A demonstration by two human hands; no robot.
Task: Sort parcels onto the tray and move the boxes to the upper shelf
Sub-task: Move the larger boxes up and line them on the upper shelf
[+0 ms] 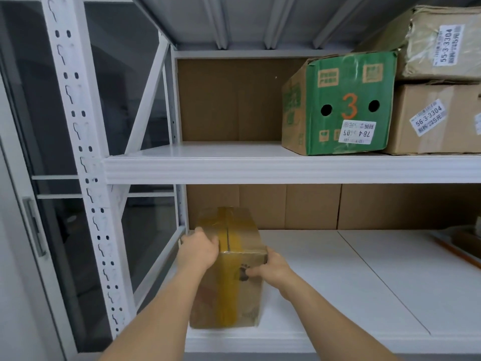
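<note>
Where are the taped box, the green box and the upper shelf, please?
taped box [235, 237]: head view, top face, yellow tape.
green box [350, 105]: head view, front face, orange numeral.
upper shelf [208, 149]: head view, bare left surface.

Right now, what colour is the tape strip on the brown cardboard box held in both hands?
Yellow tape strip, seen in the head view.

This is a parcel storeroom. White metal shelving with punched uprights carries cardboard boxes with printed code labels: a green box marked 3 and brown boxes at the far right.
</note>
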